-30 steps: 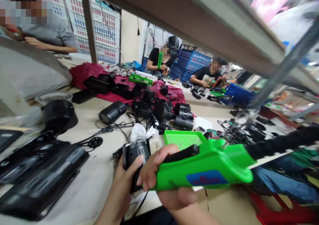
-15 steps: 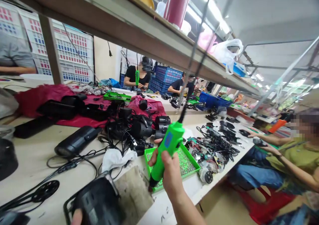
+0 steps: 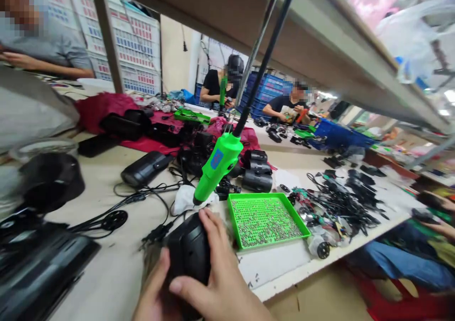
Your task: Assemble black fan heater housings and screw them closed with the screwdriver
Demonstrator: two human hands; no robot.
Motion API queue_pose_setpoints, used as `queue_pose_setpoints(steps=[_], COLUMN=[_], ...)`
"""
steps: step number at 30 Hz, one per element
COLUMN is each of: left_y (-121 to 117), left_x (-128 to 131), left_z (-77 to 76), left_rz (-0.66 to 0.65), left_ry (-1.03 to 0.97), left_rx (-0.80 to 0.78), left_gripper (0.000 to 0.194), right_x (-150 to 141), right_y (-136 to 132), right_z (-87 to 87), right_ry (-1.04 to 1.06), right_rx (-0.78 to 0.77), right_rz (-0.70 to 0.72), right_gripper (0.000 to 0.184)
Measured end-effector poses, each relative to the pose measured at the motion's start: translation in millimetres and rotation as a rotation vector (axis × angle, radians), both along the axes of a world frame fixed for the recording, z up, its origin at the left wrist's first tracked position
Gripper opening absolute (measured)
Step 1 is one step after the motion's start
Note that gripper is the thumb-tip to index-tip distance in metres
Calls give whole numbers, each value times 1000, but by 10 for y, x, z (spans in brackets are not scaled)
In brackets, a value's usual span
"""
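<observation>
Presently held: my left fingers [image 3: 161,269] and right fingers [image 3: 215,231] curl half-closed around a black housing [image 3: 194,252], clasped between them.
Green driver [image 3: 213,175]: hangs unheld just beyond the right fingertips.
Housing shell: looks whole on my feed; what is fastened or left, I cannot tell.
Blue label [image 3: 216,159]: driver's, reddish writing illegible.

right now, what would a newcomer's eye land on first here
Probably the bright green power tool, hanging mid-view above the bench. Below it, the left hand and right hand hold a black housing. Right of that sits a green tray of small metal pieces.
</observation>
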State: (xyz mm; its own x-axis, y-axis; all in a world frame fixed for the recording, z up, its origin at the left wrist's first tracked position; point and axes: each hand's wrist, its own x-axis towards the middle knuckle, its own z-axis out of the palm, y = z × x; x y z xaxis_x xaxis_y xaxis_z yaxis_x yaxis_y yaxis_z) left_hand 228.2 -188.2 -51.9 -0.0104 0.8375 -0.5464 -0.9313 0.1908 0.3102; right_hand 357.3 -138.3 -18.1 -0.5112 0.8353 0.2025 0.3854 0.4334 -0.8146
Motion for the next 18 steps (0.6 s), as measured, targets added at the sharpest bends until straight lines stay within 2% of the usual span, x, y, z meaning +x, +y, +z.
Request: queue_pose_setpoints(steps=[3,5,8,12,18], left_y=[55,88,102,102,123], left_x=[128,173,192,183,169], left_z=[123,183,188,137,99], left_rz=[54,80,121,141,179], left_ry=[219,210,147,146,125], left_rx=[-40,-110,-173,-197,-203], left_gripper=[38,38,43,49,55], right_x=[-25,-10,10,-25,-43], right_y=[47,67,55,-17,-86], right_z=[36,46,32,-18,-113], right_ry=[-121,-151,-84,15,133], right_rx=[-174,-220,-248,-209,-88], right_rz=[16,36,38,9,-23], right_gripper=[116,122,116,106,100])
